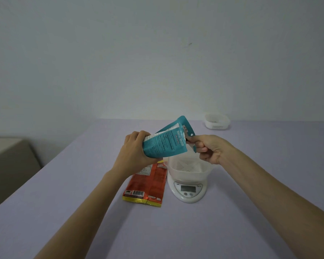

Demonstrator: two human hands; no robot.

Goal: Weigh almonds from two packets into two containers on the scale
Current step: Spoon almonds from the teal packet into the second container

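Note:
A teal almond packet (166, 144) is held in the air above the table, tilted with its top end toward the right. My left hand (134, 152) grips its lower end. My right hand (208, 148) pinches the packet's top edge, just above a white container (188, 168) that sits on a white digital scale (188, 191). No almonds are visible in that container. A red and yellow packet (148, 186) lies flat on the table to the left of the scale. A second white container (216, 121) stands at the far right of the table.
The table (82, 212) has a pale lilac cover and meets a plain wall at the back. A beige piece of furniture (9, 165) stands beyond the table's left edge.

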